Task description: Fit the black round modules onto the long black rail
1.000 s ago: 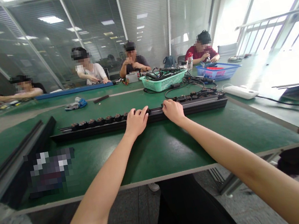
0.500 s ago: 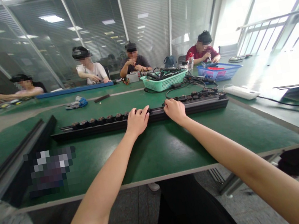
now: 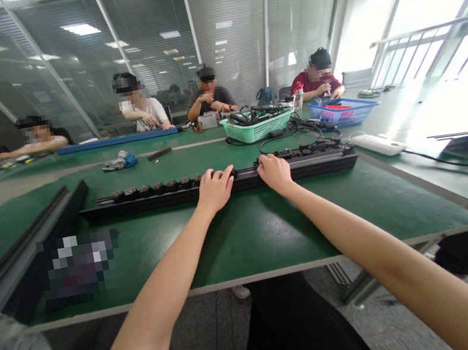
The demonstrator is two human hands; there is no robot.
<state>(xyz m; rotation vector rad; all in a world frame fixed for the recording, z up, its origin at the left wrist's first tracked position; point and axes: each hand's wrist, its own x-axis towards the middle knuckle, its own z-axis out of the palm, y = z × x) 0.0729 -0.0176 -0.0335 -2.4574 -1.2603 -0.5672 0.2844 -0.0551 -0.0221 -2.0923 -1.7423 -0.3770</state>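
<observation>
A long black channel rail lies across the green table in front of me, with a row of small black round parts along its left half. Over the rail's middle, my left hand curls its fingers around one of these dark parts, partly hidden beneath them. Just to its right, my right hand is closed over the rail's back edge. Its fingertips, and whatever they hold, are out of sight. More dark round parts sit along the right half. Bare rail shows between the two hands.
Behind the rail stand a green basket full of cables and a blue basket. A white power strip lies at right. Another long black rail is at left, beside a blurred dark packet. Several people sit opposite.
Both my hands stay in practically the same place on the rail. Across the table, the hand of the person in white has shifted slightly.
</observation>
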